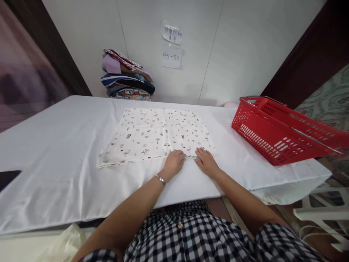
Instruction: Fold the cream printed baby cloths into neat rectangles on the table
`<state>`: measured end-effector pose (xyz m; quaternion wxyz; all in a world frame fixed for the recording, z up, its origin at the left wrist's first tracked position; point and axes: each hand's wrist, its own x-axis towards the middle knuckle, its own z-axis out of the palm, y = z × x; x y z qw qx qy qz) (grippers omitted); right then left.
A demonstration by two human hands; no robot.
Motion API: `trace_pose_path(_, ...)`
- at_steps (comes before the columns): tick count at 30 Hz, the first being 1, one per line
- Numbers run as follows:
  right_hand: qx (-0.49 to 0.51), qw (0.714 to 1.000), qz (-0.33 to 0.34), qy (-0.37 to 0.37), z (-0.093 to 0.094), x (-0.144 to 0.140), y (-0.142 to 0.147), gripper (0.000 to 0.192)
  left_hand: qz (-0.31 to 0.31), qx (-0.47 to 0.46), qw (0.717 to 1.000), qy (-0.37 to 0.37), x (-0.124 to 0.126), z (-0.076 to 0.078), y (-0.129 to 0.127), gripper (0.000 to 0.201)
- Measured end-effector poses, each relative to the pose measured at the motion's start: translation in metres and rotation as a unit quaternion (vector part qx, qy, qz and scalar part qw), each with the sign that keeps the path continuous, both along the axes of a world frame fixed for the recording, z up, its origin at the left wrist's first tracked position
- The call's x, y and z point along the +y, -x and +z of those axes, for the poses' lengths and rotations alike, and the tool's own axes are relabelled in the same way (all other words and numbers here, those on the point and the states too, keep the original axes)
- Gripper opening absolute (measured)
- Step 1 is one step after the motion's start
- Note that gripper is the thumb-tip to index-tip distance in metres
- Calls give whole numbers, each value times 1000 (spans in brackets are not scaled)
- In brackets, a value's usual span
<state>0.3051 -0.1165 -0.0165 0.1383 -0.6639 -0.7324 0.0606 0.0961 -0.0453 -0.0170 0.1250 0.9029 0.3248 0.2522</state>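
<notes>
Patterned cloth (156,135) lies flat on the white-covered worktop (54,145). At its near edge the left hand (174,162) rests with fingers curled, gripping nothing I can make out; the right hand (206,161) lies beside it, flat and spread. Right of the cloth sits a red basket (278,131); behind it, folded fabrics (127,78).

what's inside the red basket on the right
Nothing shows inside the red basket. It sits tilted, and only part of its interior is in view; the rest, hidden by its near wall, cannot be checked.
</notes>
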Motion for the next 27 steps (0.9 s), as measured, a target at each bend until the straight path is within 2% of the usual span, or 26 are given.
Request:
trace_pose_path(3,3,1000,-3,1,0,-1,1,48,-2,10,1000,-30,8,-3,27,21)
trace_pose_path(7,3,1000,-6,5,2,-1,3,47,52,-9,998,-31,16,-3,51,18)
trace_pose_path(11,10,1000,-2,12,8,2,11,49,77,-2,997,-15,15,1,50,16)
trace_pose_path(17,-8,998,55,-3,4,8,24,47,72,-21,997,4,13,1,46,16)
trace_pose_path(22,-16,998,51,-15,-3,8,23,46,76,-43,996,28,13,0,47,16)
trace_pose_path(27,25,999,47,-1,1,9,20,46,82,-58,993,57,14,1,46,18)
